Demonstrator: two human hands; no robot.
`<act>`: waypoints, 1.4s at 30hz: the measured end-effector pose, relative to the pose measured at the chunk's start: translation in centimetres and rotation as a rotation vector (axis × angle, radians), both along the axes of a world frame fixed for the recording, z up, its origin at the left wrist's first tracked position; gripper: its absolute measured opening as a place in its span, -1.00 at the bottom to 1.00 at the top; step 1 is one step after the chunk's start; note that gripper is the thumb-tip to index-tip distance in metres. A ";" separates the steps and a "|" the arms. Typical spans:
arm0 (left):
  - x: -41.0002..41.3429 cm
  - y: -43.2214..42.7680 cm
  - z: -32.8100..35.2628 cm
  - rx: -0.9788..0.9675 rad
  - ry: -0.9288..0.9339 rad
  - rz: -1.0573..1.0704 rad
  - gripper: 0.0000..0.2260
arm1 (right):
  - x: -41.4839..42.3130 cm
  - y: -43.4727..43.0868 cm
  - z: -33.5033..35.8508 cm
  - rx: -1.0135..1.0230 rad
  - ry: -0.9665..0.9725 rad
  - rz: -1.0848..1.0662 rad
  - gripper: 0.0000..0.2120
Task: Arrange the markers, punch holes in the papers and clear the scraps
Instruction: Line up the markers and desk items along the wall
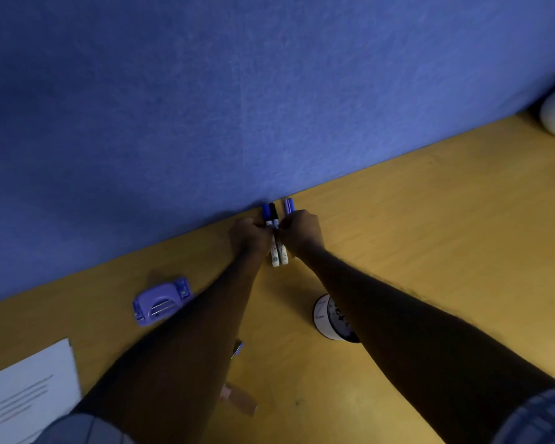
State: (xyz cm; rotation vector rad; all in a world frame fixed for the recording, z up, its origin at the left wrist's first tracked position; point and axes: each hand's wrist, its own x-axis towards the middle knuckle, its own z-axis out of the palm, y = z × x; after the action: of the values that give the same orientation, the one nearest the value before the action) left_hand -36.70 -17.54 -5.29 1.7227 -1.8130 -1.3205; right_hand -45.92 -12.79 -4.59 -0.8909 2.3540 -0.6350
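At the far edge of the counter (430, 225), my left hand (249, 237) and right hand (302, 232) curled around the markers (277, 251) from either side, squeezing them parallel, apparently to square their caps against the blue partition (237, 107). The hole punch (161, 301) and papers (26, 389) lay nearer me, on the left.

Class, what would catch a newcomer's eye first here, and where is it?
The left hand and right hand meet at the desk's far edge, gripping markers beside the blue partition. A purple hole punch sits to their left; white papers lie at the near left.
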 end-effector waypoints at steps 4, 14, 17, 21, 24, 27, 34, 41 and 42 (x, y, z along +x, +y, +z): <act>-0.2 0.2 -0.1 -0.034 -0.009 0.010 -0.73 | -0.2 0.6 -0.1 -0.034 0.044 0.064 -0.86; -0.2 0.3 0.0 -0.060 -0.039 -0.015 -0.71 | -2.9 2.0 0.6 -0.060 0.015 -0.049 -0.82; 0.1 0.1 0.1 -0.039 -0.039 -0.023 -0.72 | -3.2 2.0 0.3 0.025 -0.031 0.001 -0.84; 1.2 0.1 0.4 -0.016 -0.070 -0.070 -0.77 | -2.7 1.9 0.4 0.030 -0.036 0.017 -0.84; 2.6 0.1 0.6 -0.017 -0.089 -0.070 -0.70 | -2.3 2.1 0.5 0.077 -0.010 0.042 -0.83; 4.1 0.6 1.2 -0.026 -0.095 -0.081 -0.69 | -2.0 2.5 1.1 0.103 0.008 0.052 -0.85; 8.7 2.6 3.6 -0.121 -0.032 -0.111 -0.75 | 0.2 4.0 4.5 0.109 0.138 0.129 -0.84; 14.4 5.5 5.2 -0.184 0.033 -0.160 -0.83 | 4.6 6.0 7.3 0.075 0.236 0.305 -0.73; 15.4 6.0 5.4 -0.186 0.029 -0.162 -0.83 | 5.4 6.5 7.6 0.068 0.233 0.316 -0.74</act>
State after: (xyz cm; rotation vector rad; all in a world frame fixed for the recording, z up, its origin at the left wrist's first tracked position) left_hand -21.35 -11.57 0.08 1.4805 -2.0241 -1.1855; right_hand -40.51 -6.29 2.98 -1.3314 2.3434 -0.3356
